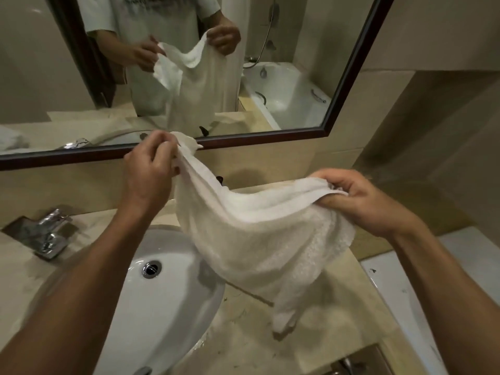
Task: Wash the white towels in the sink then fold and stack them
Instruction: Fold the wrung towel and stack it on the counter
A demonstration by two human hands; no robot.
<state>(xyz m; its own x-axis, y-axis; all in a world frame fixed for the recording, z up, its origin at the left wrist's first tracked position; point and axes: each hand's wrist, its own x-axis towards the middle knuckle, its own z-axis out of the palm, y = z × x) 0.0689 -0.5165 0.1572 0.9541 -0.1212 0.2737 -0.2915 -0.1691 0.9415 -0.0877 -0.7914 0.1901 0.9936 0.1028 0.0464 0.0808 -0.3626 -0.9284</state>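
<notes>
A white towel point(259, 239) hangs in the air above the right part of the counter, stretched between both hands. My left hand point(147, 171) pinches one top corner high up, near the mirror's lower frame. My right hand point(359, 201) grips the other top edge, lower and further right. The towel sags in the middle and its bottom end dangles just over the marble counter point(311, 336). The white oval sink point(162, 301) lies below and left of the towel, with its drain point(151, 269) showing.
A chrome faucet point(46, 234) stands at the left of the sink. A dark-framed mirror point(349, 77) covers the wall ahead and reflects a person, the towel and a bathtub. A white surface point(433, 280) adjoins the counter on the right.
</notes>
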